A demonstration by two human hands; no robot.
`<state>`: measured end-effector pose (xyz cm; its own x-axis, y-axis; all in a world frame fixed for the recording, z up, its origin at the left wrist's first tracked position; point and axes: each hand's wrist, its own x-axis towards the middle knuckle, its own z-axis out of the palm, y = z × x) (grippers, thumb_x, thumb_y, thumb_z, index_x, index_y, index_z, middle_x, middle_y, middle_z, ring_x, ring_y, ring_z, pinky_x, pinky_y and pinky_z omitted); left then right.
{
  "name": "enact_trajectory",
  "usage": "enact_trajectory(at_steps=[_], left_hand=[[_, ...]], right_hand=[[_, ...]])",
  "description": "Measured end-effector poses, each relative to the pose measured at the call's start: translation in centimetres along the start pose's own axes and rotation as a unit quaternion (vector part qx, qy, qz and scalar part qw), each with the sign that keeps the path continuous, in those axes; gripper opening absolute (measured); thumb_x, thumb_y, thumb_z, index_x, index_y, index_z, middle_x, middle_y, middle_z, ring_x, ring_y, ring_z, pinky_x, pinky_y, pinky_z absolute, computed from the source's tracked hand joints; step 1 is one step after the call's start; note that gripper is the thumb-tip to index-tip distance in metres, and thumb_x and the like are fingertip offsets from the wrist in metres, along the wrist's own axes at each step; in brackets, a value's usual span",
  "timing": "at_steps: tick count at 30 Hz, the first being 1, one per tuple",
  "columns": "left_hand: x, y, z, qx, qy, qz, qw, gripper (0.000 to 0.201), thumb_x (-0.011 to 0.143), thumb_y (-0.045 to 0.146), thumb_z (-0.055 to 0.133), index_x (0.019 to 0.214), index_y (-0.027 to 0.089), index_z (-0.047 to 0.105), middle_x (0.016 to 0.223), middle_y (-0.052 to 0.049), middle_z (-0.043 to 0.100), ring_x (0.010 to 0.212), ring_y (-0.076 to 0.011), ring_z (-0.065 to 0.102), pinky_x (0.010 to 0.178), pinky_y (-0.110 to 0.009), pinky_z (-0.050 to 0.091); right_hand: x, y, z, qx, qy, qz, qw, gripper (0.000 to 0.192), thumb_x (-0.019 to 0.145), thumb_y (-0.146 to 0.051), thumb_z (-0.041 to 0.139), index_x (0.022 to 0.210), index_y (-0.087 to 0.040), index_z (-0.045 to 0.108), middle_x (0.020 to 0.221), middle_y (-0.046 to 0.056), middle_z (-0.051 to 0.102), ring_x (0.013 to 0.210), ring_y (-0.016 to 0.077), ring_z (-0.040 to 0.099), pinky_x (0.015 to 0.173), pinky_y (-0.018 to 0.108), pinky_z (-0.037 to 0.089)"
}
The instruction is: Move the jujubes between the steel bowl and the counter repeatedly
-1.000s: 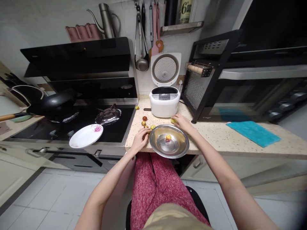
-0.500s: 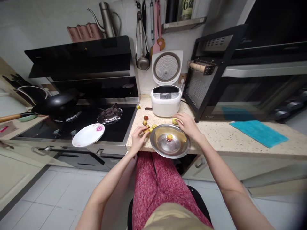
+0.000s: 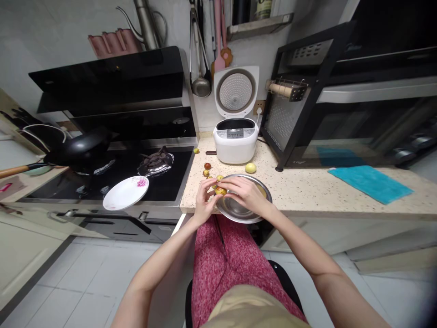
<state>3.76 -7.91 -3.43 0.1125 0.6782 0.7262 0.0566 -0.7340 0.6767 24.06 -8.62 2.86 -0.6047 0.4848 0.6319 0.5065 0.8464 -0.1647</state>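
Observation:
My left hand [image 3: 205, 202] pinches a mottled yellow-brown jujube [image 3: 221, 191] over the left rim of a steel bowl [image 3: 264, 212]. The fingers of my right hand [image 3: 246, 195] close on the same fruit from the right and hide much of the bowl's inside. Just past my fingertips lie a few more jujubes [image 3: 206, 173], partly covered by my hands. Beyond them is a dark red one [image 3: 207, 166]. Behind the bowl rests a larger pale yellow-green fruit [image 3: 250, 168], apart from my hands.
An open white rice cooker [image 3: 235, 148] stands at the back of the speckled counter [image 3: 300, 193]. On the left, a flowered plate [image 3: 123, 196] overhangs the front of the stove. A blue cloth [image 3: 372, 184] lies to the right, before the black oven rack. A small green fruit [image 3: 196, 151] sits near the stove edge.
My right hand has let go of the pale yellow-green fruit and come left over the bowl. My left hand has brought a jujube to the bowl's rim, where both hands meet.

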Motion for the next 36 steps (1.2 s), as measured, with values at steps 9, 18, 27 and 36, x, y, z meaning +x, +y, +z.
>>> enact_trajectory(at_steps=[9,18,27,36], left_hand=[[0.2,-0.5,-0.5,0.061,-0.079,0.009,0.995,0.031,0.107,0.035,0.05,0.134,0.023,0.061,0.135,-0.014,0.062,0.132,-0.0251,0.059,0.114,-0.049,0.052],[-0.4,-2.8,-1.5,0.085,-0.143,0.025,0.986,0.041,0.111,0.036,0.036,0.14,0.022,0.061,0.153,-0.015,0.055,0.147,-0.0266,0.05,0.123,-0.055,0.04],[-0.3,-2.8,-1.5,0.079,-0.13,0.007,0.988,0.043,0.111,0.039,0.035,0.141,0.022,0.062,0.15,-0.013,0.059,0.144,-0.0259,0.053,0.124,-0.051,0.04],[0.3,-5.5,-2.2,0.112,-0.085,-0.039,0.989,0.046,0.108,0.031,0.042,0.154,0.025,0.047,0.156,-0.014,0.051,0.147,-0.0261,0.049,0.127,-0.053,0.035]], right_hand=[[-2.0,0.8,-1.9,-0.001,0.022,0.062,0.998,0.035,0.102,-0.022,0.057,0.136,-0.017,0.064,0.128,0.013,0.073,0.119,0.0285,0.069,0.102,0.048,0.057],[-4.9,1.6,-3.4,-0.147,-0.056,0.16,0.974,0.03,0.091,-0.006,0.06,0.115,-0.02,0.071,0.111,0.012,0.075,0.106,0.0302,0.067,0.094,0.047,0.05],[-4.6,0.7,-3.1,-0.192,-0.184,0.19,0.945,0.007,0.089,-0.01,0.072,0.092,-0.017,0.072,0.098,0.01,0.077,0.104,0.0294,0.067,0.095,0.041,0.04],[-4.3,0.8,-2.9,-0.172,-0.196,0.221,0.94,0.009,0.087,-0.009,0.075,0.092,-0.015,0.071,0.097,0.01,0.078,0.101,0.0293,0.071,0.092,0.04,0.042]])
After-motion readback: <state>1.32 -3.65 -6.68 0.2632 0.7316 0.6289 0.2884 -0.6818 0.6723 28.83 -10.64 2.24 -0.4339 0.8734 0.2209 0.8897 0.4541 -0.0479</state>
